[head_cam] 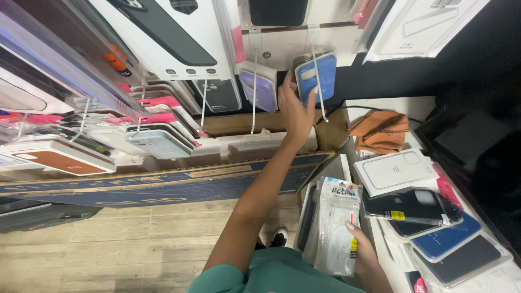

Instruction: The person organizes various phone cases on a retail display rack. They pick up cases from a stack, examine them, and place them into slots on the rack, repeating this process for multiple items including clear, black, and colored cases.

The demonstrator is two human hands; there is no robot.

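While reaching up, left hand [296, 108] fingers spread, touching hanging blue phone case [320, 73]; right hand [362, 250] fingers wrapped around clear packaged cases [336, 228].

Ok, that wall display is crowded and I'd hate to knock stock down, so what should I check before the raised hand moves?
1. Left hand reaches the blue case: ok, fingers touch its edge.
2. Blue case hangs on its hook: ok.
3. Left hand closed around the blue case: cannot tell.
4. Purple case apart from that hand: not ok, right beside it.
5. Right hand holds the clear packets: ok.
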